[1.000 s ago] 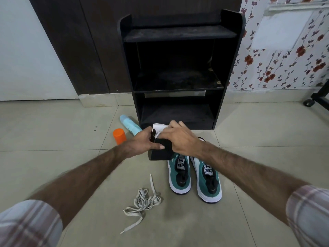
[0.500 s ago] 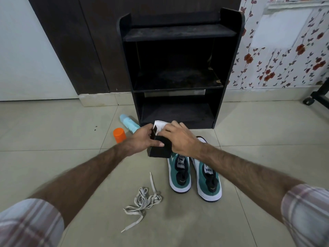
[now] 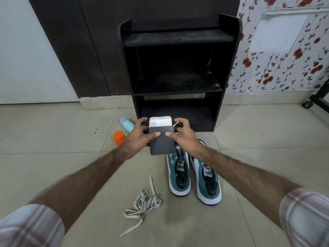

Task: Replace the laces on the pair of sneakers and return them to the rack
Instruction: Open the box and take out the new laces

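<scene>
Both thumbs press flat on the dark face of a small black box (image 3: 161, 142), tips almost meeting at its upper edge; my left hand (image 3: 140, 135) wraps the box's left side, fingers curled behind it, and my right hand (image 3: 185, 138) curls round the right side, index and middle fingers arched over the top corner. The box is held up off the floor, upright, its top open, a white flap or insert (image 3: 159, 121) standing out at 12 o'clock. A thin pale strand pokes out at its 1 o'clock corner, near my right fingers; I judge it a new lace end, cannot confirm. Below the box, at 5 o'clock, the pair of sneakers (image 3: 194, 177) sits side by side on the tile floor (image 3: 53, 139), green and white, heels toward me, toes partly hidden behind box and right hand. No lace shows in the parts I can see. At 7 o'clock from the sneakers, well apart, the old laces (image 3: 142, 204) lie in a loose grey tangle. Beyond my hands, at 12 o'clock, the black rack (image 3: 179, 38) stands against the wall, nothing visible on its shelves. A pale blue bottle (image 3: 126, 124) and orange cap (image 3: 119, 138) lie at 10 o'clock from the box. My reading: unlacing done; new laces not yet out; lacing both shoes and racking them remain.
</scene>
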